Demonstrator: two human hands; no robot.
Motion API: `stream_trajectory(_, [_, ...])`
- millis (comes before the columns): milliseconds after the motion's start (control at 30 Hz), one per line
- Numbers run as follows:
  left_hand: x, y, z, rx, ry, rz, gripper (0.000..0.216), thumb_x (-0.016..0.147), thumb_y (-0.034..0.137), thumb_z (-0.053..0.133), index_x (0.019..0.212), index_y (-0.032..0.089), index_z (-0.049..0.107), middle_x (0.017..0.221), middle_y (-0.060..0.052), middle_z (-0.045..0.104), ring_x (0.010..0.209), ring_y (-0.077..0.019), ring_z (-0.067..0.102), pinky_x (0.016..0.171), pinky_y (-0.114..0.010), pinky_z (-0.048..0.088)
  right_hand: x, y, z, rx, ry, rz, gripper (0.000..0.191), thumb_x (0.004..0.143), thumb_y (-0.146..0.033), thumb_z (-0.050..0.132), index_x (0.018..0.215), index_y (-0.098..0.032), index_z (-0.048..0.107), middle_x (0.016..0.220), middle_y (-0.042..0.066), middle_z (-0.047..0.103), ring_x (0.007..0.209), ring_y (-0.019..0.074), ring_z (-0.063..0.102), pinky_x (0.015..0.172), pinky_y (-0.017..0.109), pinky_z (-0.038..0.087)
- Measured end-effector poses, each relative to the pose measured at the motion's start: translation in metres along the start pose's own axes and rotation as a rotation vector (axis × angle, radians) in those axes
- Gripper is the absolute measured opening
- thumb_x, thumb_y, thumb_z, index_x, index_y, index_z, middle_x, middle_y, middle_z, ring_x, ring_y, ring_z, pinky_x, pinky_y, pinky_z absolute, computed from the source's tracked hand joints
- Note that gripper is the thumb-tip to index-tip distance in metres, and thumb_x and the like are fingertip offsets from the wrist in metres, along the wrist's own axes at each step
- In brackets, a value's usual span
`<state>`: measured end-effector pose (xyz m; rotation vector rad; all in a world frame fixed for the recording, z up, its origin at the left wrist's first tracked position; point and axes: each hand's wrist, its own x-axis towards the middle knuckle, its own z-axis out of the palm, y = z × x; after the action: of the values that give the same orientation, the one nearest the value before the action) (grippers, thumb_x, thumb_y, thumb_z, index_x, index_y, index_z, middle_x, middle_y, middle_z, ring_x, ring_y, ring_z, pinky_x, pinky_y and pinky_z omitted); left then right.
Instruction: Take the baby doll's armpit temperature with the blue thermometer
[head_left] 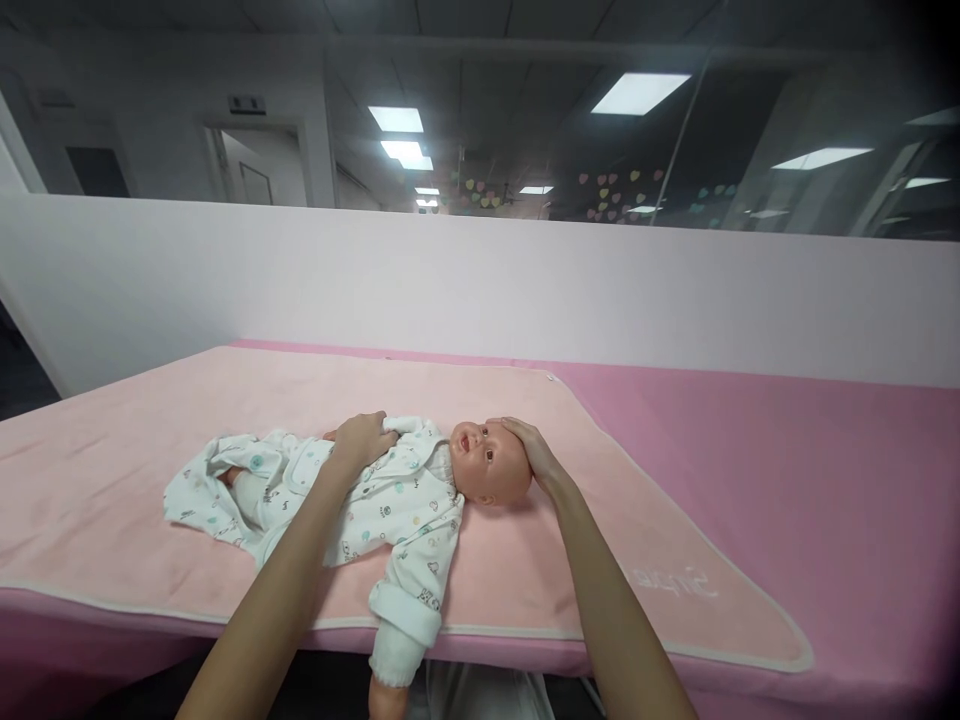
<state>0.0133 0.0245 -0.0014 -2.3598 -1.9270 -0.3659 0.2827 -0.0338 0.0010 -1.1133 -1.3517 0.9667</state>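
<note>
A baby doll (pixel 491 465) lies on its back, its head toward the right. It wears a white printed jacket (pixel 386 510) and white patterned trousers (pixel 202 490), which look loose around the legs. My left hand (pixel 364 440) is closed around the sleeve of the doll's far arm, beside its chest; the fingertips are partly hidden. My right hand (pixel 529 448) rests on the crown of the doll's head, fingers stretched over the forehead. The doll's near arm (pixel 409 610), in a turned-back cuff, hangs over the front edge.
Under the doll lies a peach mat (pixel 510 590) with pale edging, spread over a pink padded table (pixel 840 500). A low white wall (pixel 480 290) runs behind the table, with glass above it. Below the front edge, a pale object (pixel 487 692) is partly visible.
</note>
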Motion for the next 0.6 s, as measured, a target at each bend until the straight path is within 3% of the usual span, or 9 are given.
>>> stream_trajectory(167, [-0.0007, -0.0001, -0.0011, -0.013, -0.027, -0.002, 0.034, 0.076, 0.038, 0.037, 0.092, 0.016, 0.056, 0.088, -0.013, 0.064, 0.085, -0.0276, 0.059, 0.068, -0.032, 0.041, -0.0017, -0.0027, 0.0036, -0.173, 0.158, -0.079, 0.04, 0.075, -0.038, 0.047, 0.112, -0.027, 0.055, 0.116, 0.002, 0.056, 0.111, 0.0173, 0.047, 0.096, 0.034, 0.035])
stream_trajectory(267, [-0.0014, 0.0005, -0.0012, -0.019, -0.022, 0.004, 0.033, 0.077, 0.039, 0.037, 0.091, 0.015, 0.055, 0.087, -0.013, 0.064, 0.084, -0.0281, 0.059, 0.068, -0.033, 0.042, -0.004, -0.0065, 0.0054, -0.142, 0.108, -0.058, 0.036, 0.074, -0.038, 0.047, 0.104, -0.023, 0.061, 0.112, 0.002, 0.059, 0.107, 0.0178, 0.05, 0.094, 0.032, 0.037])
stream_trajectory(433, [-0.0023, 0.001, -0.0008, -0.022, -0.032, -0.003, 0.031, 0.077, 0.038, 0.038, 0.091, 0.015, 0.055, 0.086, -0.013, 0.064, 0.084, -0.0278, 0.059, 0.069, -0.034, 0.042, -0.0068, -0.0097, 0.0067, 0.013, 0.022, 0.035, 0.026, 0.07, -0.038, 0.052, 0.073, -0.017, 0.066, 0.079, 0.003, 0.067, 0.081, 0.0193, 0.059, 0.081, 0.032, 0.044])
stream_trajectory(600, [-0.0038, 0.0015, -0.0021, -0.027, -0.02, 0.019, 0.03, 0.077, 0.037, 0.037, 0.091, 0.015, 0.054, 0.086, -0.012, 0.064, 0.084, -0.0275, 0.059, 0.069, -0.035, 0.042, -0.0018, -0.0025, 0.0047, 0.048, 0.036, 0.047, 0.027, 0.07, -0.038, 0.052, 0.077, -0.016, 0.067, 0.087, 0.004, 0.067, 0.087, 0.0193, 0.058, 0.084, 0.032, 0.043])
